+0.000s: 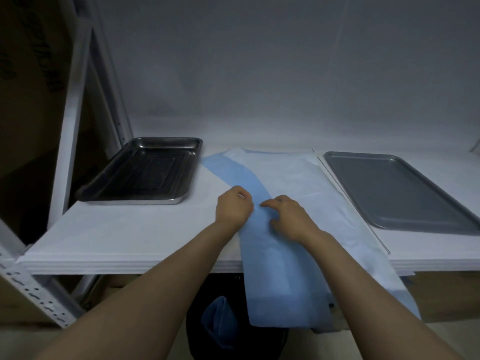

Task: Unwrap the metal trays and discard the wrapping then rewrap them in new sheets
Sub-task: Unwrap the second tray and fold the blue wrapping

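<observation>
Blue sheet (262, 245) lay slantwise mid-shelf over a white sheet (298, 172), its near end hanging off the front edge; judged it a fresh wrap being squared up. My left hand (233, 207) was fisted at its left border, apparently pinching the edge. My right hand (288, 216) sat on the blue, fingers half-curled; grip or mere press, could not tell. Both trays bare and parked clear of the work: deep steel tray (145, 172) left, flat grey tray (394, 188) right. Blue wad (218, 323) in the dark bin (197, 341) below, likely discarded wrapping. Dark lettering on the cardboard (26, 74) at left, unreadable.
</observation>
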